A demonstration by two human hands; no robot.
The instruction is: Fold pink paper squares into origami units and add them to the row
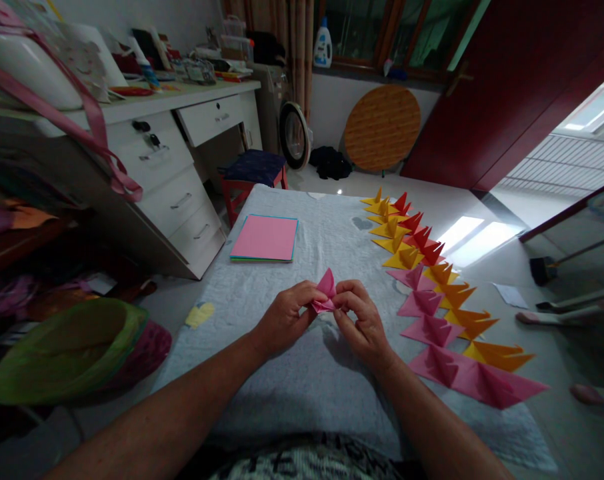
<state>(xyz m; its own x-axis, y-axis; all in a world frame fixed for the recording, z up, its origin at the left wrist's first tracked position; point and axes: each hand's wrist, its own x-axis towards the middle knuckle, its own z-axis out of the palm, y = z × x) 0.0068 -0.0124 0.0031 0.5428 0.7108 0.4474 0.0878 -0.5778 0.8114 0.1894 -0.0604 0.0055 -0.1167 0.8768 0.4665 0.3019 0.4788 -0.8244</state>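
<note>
A small folded pink origami paper (327,287) is held up over the cloth-covered table (262,293). My left hand (288,313) pinches its left side between thumb and fingers. On the other side, my right hand (361,319) has thumb and fingertips closed on its right edge. Beyond my hands, to the left, lies a stack of square paper (265,239) with a pink sheet on top. Rows of finished origami cranes stand along the right: yellow cranes (395,230), red cranes (422,235), orange cranes (469,321) and pink cranes (435,330).
A green-lined bin (72,347) stands left of the table. Past it are a white drawer desk (167,193) and a stool (255,167). A washing machine with its door (295,135) open and a round wooden board (382,127) are at the back. The red door (487,87) is on the right.
</note>
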